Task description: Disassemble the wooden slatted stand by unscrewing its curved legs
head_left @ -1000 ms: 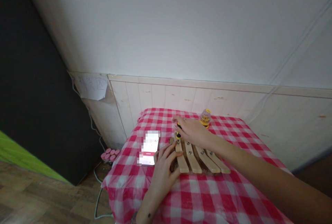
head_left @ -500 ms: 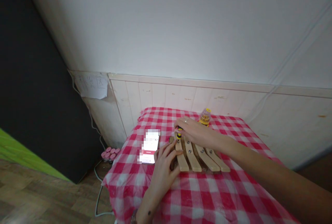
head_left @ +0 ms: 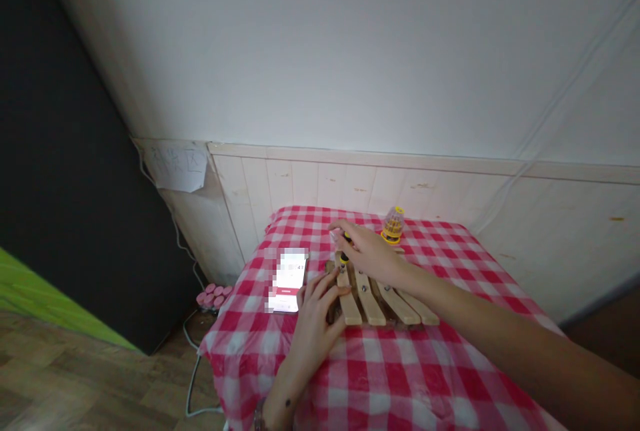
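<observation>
Step in hand: by judgement, screw-turning at the far end of the leftmost wooden strip (head_left: 351, 308).
Right hand (head_left: 367, 251): grip closed on a small black-and-yellow screwdriver (head_left: 345, 257), roughly upright, tip low over the strip; exact seating in the screw hidden.
Left hand (head_left: 316, 314): fingertips against the same strip, close by the driver's tip; whether its grip pinches or merely presses, cannot tell.
Next move, by judgement: calls for a straight shaft, light downward pressure and a well-steadied strip; a tilted driver could slip from the screw head.
Wooden strips: four, pale, smooth, bent along their length, near ends rounded; set side by side over a darker base, metal screws showing on several. Location: about the middle of the tabletop (head_left: 400, 384), which wears a red-and-white checked cover.
Phone (head_left: 287, 284): lit, flat, towards the left edge.
Bit case (head_left: 394, 223): clear, yellow-trimmed, near the far edge.
</observation>
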Demonstrator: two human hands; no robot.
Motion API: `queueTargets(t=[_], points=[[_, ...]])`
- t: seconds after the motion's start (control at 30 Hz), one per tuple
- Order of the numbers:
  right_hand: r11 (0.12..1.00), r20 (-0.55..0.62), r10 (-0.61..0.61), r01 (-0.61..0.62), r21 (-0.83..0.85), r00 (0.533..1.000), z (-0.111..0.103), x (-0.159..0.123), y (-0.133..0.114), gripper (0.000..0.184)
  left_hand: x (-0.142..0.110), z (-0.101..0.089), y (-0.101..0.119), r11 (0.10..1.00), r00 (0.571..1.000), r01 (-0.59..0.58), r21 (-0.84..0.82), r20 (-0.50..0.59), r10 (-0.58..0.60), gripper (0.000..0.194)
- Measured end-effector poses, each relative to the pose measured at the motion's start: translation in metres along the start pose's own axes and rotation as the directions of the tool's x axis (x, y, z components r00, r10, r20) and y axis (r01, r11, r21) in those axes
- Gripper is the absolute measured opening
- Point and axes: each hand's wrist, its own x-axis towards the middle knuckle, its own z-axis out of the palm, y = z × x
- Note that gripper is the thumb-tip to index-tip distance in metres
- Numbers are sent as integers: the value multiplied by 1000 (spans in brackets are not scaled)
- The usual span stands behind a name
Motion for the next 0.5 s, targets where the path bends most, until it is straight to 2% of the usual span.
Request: queueTargets(t=[0.1,0.2,0.27,0.4,0.5], points=[[982,1,87,-86,-169,996,0,6,-6,36,0,-1,0,1000,1000,0,-4,7,0,43],[894,-48,109,-119,-431,993,-5,7,-10,37,0,-1,-1,1000,1000,-6,-13,12,6,44],[832,-51,113,-122,-541,992,-9,7,-13,38,-1,-1,-1,1000,1000,-3,-15,13,4,43],[796,58,28,12,-606,998,-14,5,-13,35,-1,-1,0,1000,1000,11,-18,15,-11,43],[835,84,-58,94,-542,995,-15,3,-12,27,-1,0,0,1000,1000,13,-17,10,-13,44]])
